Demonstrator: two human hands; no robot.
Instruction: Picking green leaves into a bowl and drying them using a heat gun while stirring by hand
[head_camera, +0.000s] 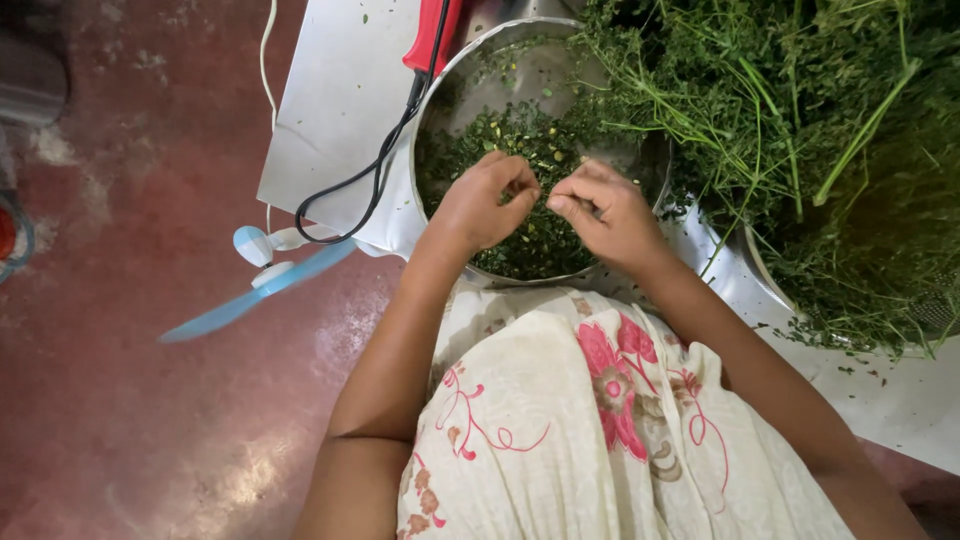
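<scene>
Left hand: over the steel bowl, fingers curled together, pinching small greens.
Right hand: just beside it at 3 o'clock, fingertips pressed together on a sprig.
Plucked leaves: inside the bowl, under both hands.
Herb pile: at 2 o'clock, touching the bowl's rim.
Fan: at 9 o'clock, on the floor.
Black cable: at 10 o'clock, across a metal sheet.
</scene>
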